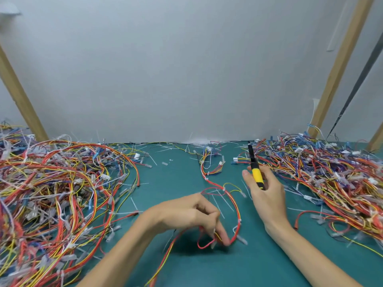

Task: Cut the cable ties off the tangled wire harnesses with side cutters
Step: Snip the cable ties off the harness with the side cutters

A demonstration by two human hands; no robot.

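A red, yellow and orange wire harness snakes across the middle of the green mat, with white cable ties along it. My left hand pinches its near loop between curled fingers, just above the mat. To the right, my right hand grips the yellow-and-black side cutters, handle in the palm, the black jaws pointing up and away at the far wall. The cutters are clear of the harness.
A big heap of tangled harnesses covers the left side of the green mat, another heap the right. Cut white tie scraps lie along the far edge by the grey wall. Wooden posts lean at both sides.
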